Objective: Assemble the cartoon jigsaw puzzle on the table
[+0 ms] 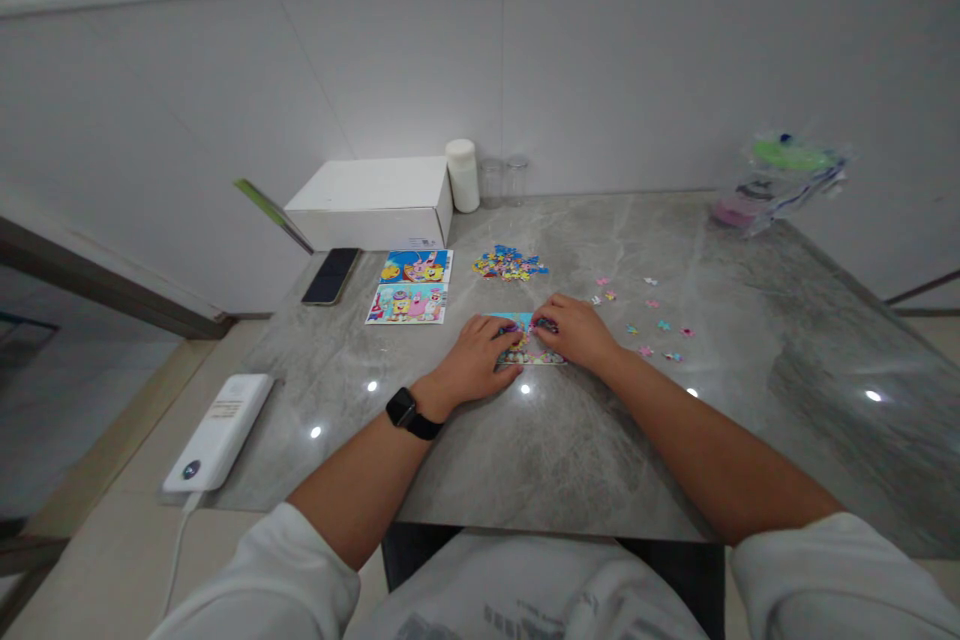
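Observation:
A small colorful puzzle picture [534, 356] lies on the grey marbled table [555, 450] in front of me. My left hand [476, 358] rests on its left side, with the fingers apart and nothing visibly held. At its upper right, my right hand [574, 331] has its fingers pinched together on the picture; whatever they hold is too small and hidden to name. Loose puzzle pieces [646, 351] are scattered to the right of that hand. Behind the hands sits a heap of blue and yellow pieces [510, 264].
Two cartoon cards [407, 304] and a phone [332, 276] lie at the left. Behind stand a white box [367, 200], a white bottle [463, 178] and two clear jars [515, 182]. A power bank [219, 432] is front left, a plastic bag [776, 182] back right.

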`<action>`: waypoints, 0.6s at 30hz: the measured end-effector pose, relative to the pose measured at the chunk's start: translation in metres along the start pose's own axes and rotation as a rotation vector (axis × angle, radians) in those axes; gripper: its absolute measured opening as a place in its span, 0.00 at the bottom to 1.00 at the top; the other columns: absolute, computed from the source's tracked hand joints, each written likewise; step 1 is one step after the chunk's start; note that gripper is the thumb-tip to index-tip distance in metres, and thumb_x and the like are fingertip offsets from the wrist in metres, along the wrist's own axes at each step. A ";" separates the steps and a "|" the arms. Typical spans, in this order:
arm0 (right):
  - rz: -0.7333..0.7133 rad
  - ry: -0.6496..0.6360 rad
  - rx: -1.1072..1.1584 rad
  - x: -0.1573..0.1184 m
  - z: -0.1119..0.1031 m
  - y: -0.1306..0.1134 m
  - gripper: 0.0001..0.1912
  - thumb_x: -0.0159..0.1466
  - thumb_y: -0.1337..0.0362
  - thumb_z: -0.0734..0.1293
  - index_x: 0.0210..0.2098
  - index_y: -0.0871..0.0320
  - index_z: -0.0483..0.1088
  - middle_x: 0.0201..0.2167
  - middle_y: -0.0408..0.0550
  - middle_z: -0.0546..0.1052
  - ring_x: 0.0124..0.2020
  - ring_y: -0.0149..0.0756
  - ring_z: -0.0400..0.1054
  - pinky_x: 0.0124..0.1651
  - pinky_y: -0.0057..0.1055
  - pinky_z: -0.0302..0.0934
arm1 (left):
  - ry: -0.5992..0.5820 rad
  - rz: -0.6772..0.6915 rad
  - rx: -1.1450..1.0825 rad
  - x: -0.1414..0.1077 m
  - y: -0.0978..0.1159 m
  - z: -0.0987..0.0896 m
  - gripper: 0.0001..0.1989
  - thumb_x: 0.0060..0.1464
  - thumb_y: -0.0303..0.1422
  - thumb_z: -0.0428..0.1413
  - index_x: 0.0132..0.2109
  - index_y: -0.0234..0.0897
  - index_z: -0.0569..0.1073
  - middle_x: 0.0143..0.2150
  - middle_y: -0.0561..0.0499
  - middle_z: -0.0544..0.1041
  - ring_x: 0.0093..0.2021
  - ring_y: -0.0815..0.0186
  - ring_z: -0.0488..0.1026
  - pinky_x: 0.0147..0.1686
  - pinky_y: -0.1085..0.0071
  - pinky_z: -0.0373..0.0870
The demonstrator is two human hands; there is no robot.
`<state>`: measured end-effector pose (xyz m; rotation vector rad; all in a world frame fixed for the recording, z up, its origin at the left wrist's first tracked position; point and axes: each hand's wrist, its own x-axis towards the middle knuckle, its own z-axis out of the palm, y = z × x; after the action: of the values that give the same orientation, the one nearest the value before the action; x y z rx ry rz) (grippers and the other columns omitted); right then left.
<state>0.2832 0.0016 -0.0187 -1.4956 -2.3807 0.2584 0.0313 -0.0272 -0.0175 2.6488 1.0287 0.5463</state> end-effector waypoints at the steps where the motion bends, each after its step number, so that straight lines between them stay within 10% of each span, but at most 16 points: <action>1: 0.000 0.000 0.002 0.000 0.000 0.000 0.09 0.70 0.62 0.71 0.46 0.54 0.83 0.45 0.51 0.80 0.48 0.43 0.74 0.55 0.36 0.64 | 0.000 -0.001 -0.004 0.000 0.000 0.000 0.24 0.62 0.40 0.64 0.63 0.40 0.76 0.65 0.40 0.74 0.65 0.49 0.69 0.69 0.48 0.63; 18: 0.007 -0.024 -0.073 -0.002 -0.004 -0.009 0.10 0.70 0.60 0.70 0.47 0.54 0.82 0.46 0.53 0.80 0.50 0.45 0.74 0.53 0.38 0.62 | 0.006 -0.010 -0.015 0.001 -0.001 0.002 0.24 0.62 0.40 0.64 0.63 0.41 0.76 0.65 0.40 0.73 0.65 0.49 0.69 0.70 0.46 0.62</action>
<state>0.2778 -0.0046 -0.0127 -1.5411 -2.4287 0.1942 0.0321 -0.0266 -0.0191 2.6291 1.0351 0.5578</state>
